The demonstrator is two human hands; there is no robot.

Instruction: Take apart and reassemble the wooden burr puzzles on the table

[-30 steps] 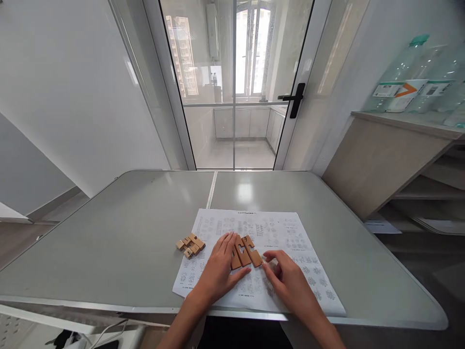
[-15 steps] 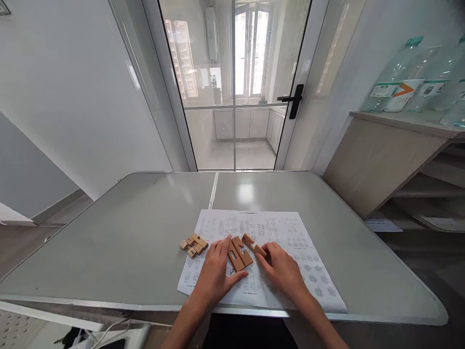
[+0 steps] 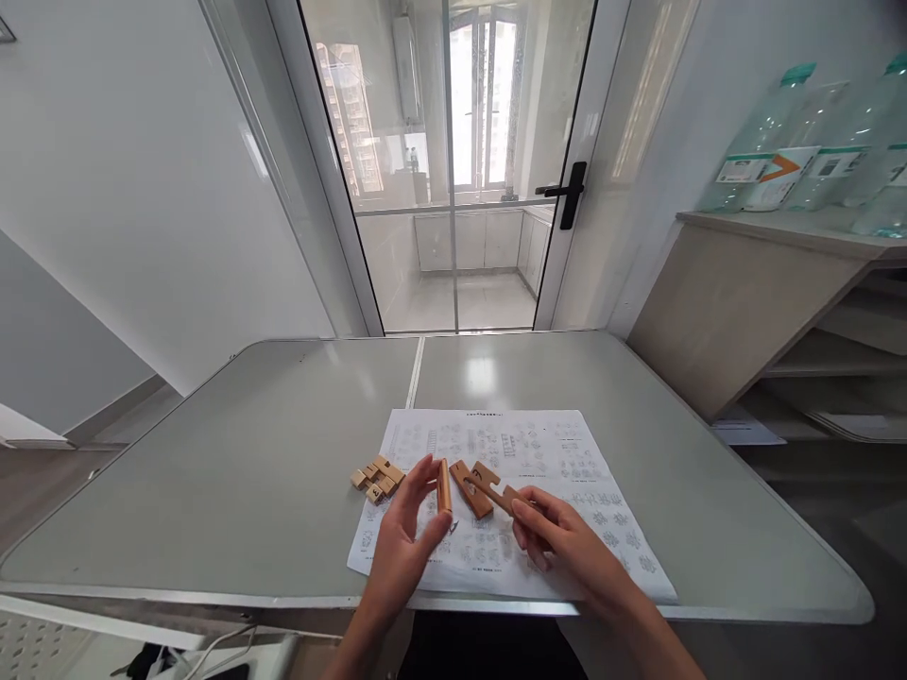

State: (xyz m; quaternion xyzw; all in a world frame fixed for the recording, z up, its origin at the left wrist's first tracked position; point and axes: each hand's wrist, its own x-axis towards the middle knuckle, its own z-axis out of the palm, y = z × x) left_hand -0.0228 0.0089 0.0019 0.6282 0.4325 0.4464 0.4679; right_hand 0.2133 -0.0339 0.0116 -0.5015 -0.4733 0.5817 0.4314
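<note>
My left hand (image 3: 405, 529) grips a flat wooden puzzle piece (image 3: 444, 486) between thumb and fingers, tipped up on its edge over the paper. In my right hand (image 3: 556, 531) is a notched wooden puzzle piece (image 3: 487, 477), pinched at its near end and angled up to the left. A third wooden piece (image 3: 473, 496) lies on the printed sheet (image 3: 559, 434), partly covered by the notched one. Left of my left hand several small notched wooden pieces (image 3: 383, 477) sit close together, at the sheet's left edge.
A grey table (image 3: 304, 406) carries the sheet, which shows printed puzzle diagrams. Beyond it stands a glass door (image 3: 453, 208) with a black handle (image 3: 573, 195). Large plastic bottles (image 3: 772, 142) stand on a wooden shelf unit (image 3: 737, 283) to the right.
My left hand has picked up the left flat piece and tilted it upright. My right hand has raised the notched piece and turned it, bringing it over the piece lying on the sheet.
</note>
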